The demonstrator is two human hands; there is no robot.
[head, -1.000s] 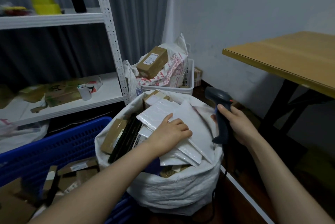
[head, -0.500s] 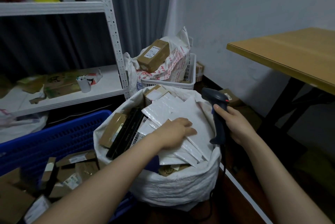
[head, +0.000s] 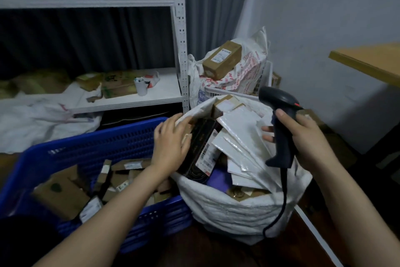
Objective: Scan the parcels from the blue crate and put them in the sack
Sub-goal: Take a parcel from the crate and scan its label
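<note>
A white woven sack (head: 227, 206) stands in the middle, stuffed with white padded mailers (head: 242, 137), a black box (head: 201, 147) and brown cartons. To its left sits the blue crate (head: 104, 147) holding several brown cardboard parcels (head: 62, 191). My left hand (head: 171, 143) hovers with relaxed, spread fingers over the sack's left rim and the black box, holding nothing. My right hand (head: 303, 134) grips the handle of a dark barcode scanner (head: 281, 128) over the sack's right side; its cable hangs down in front of the sack.
A white metal shelf rack (head: 181, 50) stands behind the crate with flattened cardboard and white bags on its lower shelf. A white basket (head: 263, 76) with a printed bag and a brown box sits behind the sack. A wooden table (head: 368, 61) juts in at right.
My left hand has lifted off the white mailers and moved left to the sack's rim beside the crate. The view has turned left and down. The scanner stays in my right hand.
</note>
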